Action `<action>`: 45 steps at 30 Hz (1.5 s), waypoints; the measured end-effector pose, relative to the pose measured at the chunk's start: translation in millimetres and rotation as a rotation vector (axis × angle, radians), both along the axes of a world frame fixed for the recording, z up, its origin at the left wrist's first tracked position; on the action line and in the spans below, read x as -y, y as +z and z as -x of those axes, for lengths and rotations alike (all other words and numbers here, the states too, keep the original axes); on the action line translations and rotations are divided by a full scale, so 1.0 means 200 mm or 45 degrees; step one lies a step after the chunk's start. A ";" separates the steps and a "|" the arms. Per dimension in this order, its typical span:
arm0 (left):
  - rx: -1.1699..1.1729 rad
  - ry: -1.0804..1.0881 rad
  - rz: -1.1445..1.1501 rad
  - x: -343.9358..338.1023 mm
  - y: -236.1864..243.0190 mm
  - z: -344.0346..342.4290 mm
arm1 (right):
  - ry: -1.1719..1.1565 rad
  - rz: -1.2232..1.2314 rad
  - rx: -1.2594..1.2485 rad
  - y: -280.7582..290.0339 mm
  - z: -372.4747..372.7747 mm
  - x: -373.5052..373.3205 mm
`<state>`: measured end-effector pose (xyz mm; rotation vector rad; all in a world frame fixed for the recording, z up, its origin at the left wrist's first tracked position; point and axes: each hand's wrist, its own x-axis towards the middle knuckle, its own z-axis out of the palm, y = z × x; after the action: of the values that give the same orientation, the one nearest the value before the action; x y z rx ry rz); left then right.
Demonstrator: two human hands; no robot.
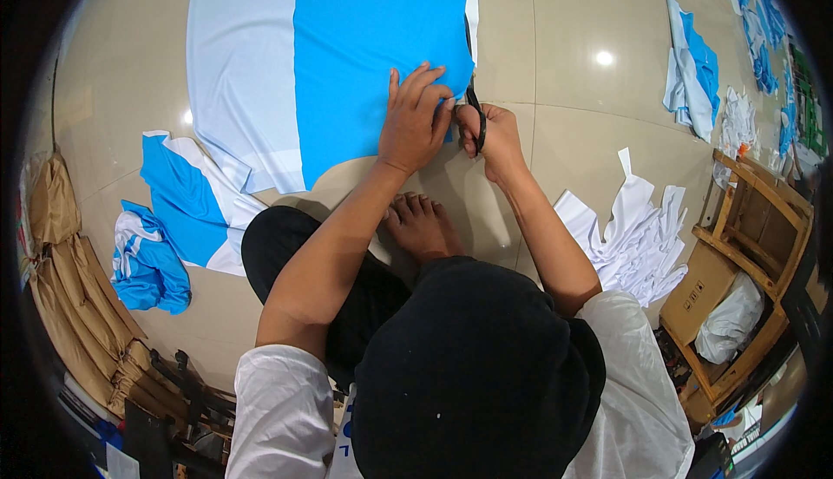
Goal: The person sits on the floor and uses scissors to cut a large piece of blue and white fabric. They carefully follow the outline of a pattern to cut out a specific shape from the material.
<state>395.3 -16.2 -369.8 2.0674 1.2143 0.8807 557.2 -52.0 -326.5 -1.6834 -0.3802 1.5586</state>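
Observation:
A large piece of fabric (369, 45), pale blue on its left and bright blue on its right, lies spread on the tiled floor. My left hand (416, 119) rests on its lower right part with the fingers spread out, close to the cut edge. Black-handled scissors (479, 127) are gripped in my right hand (493, 136), fingers wrapped round the handles. Their blades point away from me along the fabric's right edge, partly hidden by the cloth. A white strip shows beside that edge farther up.
Blue and white cloth pieces (186, 193) and a crumpled blue bundle (149, 262) lie at left. White fabric strips (629, 236) are heaped at right, near a wooden frame (751, 245) and cardboard box (698, 292). Another blue-white piece (691, 71) lies farther off. My bare foot (423, 226) is below the fabric.

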 end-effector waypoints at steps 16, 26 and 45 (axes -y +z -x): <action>0.007 0.007 0.008 0.00 0.01 0.01 | -0.032 0.040 -0.022 0.02 0.03 -0.04; 0.013 0.017 0.011 0.00 0.01 0.00 | -0.030 0.049 -0.018 0.03 0.03 -0.04; 0.072 0.022 0.013 0.00 0.00 0.01 | -0.045 -0.026 0.000 0.00 0.06 -0.09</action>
<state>393.3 -15.4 -369.7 2.0132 1.2061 0.9323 545.8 -34.1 -326.3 -1.6663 -0.3631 1.5239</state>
